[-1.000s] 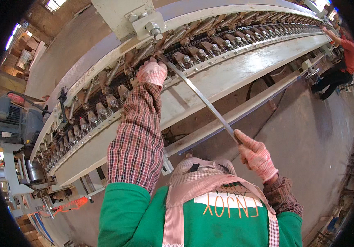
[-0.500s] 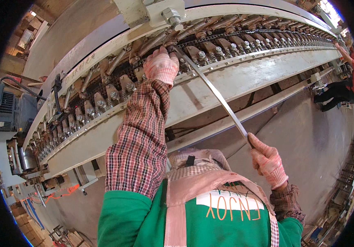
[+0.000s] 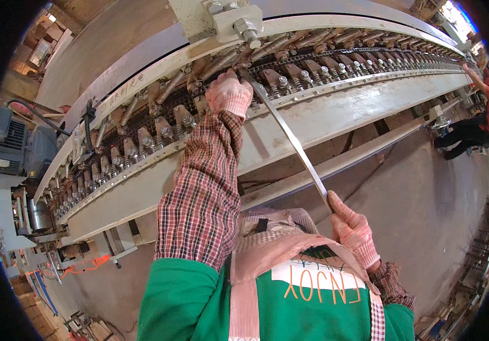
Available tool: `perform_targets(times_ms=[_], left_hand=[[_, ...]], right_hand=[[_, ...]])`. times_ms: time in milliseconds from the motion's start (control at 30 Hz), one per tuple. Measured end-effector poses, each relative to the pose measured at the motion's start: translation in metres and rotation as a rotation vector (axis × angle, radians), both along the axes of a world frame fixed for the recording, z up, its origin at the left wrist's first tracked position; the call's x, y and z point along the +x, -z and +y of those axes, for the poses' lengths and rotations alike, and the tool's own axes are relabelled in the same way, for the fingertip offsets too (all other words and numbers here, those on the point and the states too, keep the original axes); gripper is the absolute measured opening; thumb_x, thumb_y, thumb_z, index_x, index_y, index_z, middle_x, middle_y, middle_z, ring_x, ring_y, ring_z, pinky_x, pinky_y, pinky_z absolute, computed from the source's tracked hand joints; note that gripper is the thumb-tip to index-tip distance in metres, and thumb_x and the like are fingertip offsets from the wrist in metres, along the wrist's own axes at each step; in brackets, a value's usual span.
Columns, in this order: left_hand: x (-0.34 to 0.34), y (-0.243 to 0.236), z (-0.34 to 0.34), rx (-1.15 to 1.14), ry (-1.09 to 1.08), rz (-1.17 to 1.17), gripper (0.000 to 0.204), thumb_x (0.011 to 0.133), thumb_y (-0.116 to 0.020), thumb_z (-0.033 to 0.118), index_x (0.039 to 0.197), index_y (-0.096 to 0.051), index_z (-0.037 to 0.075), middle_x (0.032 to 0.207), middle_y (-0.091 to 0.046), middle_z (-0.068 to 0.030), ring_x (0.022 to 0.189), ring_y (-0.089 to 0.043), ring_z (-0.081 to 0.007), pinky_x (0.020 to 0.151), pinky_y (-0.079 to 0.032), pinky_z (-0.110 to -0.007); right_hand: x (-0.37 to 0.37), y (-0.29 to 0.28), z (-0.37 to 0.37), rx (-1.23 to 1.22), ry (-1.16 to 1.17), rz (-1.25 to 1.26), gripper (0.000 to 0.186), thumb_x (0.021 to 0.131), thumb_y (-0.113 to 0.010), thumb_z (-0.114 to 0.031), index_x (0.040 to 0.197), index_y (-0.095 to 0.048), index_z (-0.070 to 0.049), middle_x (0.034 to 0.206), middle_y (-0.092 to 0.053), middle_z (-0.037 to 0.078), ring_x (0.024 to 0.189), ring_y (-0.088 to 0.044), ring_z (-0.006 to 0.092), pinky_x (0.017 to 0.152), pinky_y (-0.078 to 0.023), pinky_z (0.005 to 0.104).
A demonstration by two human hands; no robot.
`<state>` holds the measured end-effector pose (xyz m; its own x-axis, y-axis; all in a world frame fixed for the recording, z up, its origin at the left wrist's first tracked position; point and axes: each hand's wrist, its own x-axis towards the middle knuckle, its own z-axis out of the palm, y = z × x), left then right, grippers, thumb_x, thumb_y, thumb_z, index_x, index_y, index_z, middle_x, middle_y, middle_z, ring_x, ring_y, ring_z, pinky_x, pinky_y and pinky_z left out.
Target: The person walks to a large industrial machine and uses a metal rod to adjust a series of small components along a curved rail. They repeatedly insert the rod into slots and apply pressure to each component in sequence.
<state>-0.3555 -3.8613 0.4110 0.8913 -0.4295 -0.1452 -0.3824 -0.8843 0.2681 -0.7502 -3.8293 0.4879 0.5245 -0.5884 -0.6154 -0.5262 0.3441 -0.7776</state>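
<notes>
My right hand [image 3: 353, 232], in a pale pink-stained work glove, is closed on the lower end of a long flat metal bar [image 3: 294, 139]. The bar slants up and left to the machine, its upper end among the brackets beside my left hand. My left hand [image 3: 230, 94], gloved alike, reaches into the row of spring-loaded brackets [image 3: 165, 129]. Its fingers are curled, and what they grip is hidden. A dark chain [image 3: 307, 55] runs along the row behind the brackets.
A pale steel beam [image 3: 324, 116] fronts the long machine. Overhead juts a bracket with a large bolt [image 3: 246, 29]. A grey motor [image 3: 10, 139] stands at the left end. Another person [image 3: 480, 116] in a red top is at the far right end.
My right hand and the bar's lower end have swung left and slightly nearer my body. My left hand stays at the same brackets, while the whole view has shifted slightly.
</notes>
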Motion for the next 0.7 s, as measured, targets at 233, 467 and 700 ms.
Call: perform_targets(times_ms=[233,467,700], left_hand=[[0.015,0.004,-0.002,0.009,0.058,0.075,0.058,0.093,-0.056,0.046,0.142,-0.053,0.015,0.141,-0.058,-0.0073,0.131,-0.055,-0.0286,0.106,-0.044,-0.047],[0.006,0.006,0.006,-0.079,0.054,-0.058,0.055,0.092,-0.058,0.039,0.141,-0.053,0.013,0.137,-0.06,-0.0088,0.125,-0.057,-0.0299,0.103,-0.046,-0.047],[-0.007,0.013,0.01,-0.187,0.117,-0.104,0.053,0.089,-0.06,0.037,0.135,-0.057,0.01,0.131,-0.064,-0.0127,0.12,-0.061,-0.033,0.098,-0.05,-0.048]], right_hand=[[0.007,-0.015,0.011,-0.007,-0.022,0.037,0.049,0.102,-0.058,-0.011,0.15,-0.052,-0.011,0.109,-0.061,-0.002,0.078,-0.05,0.0041,0.068,-0.042,0.0197],[0.015,-0.017,0.011,0.055,0.03,0.007,0.049,0.101,-0.06,-0.007,0.149,-0.05,-0.005,0.14,-0.061,0.008,0.121,-0.057,0.013,0.101,-0.045,0.0239],[-0.001,0.021,0.049,0.216,0.272,-0.115,0.049,0.099,-0.063,-0.005,0.147,-0.054,-0.006,0.131,-0.062,0.005,0.117,-0.057,0.0113,0.102,-0.04,0.0227]])
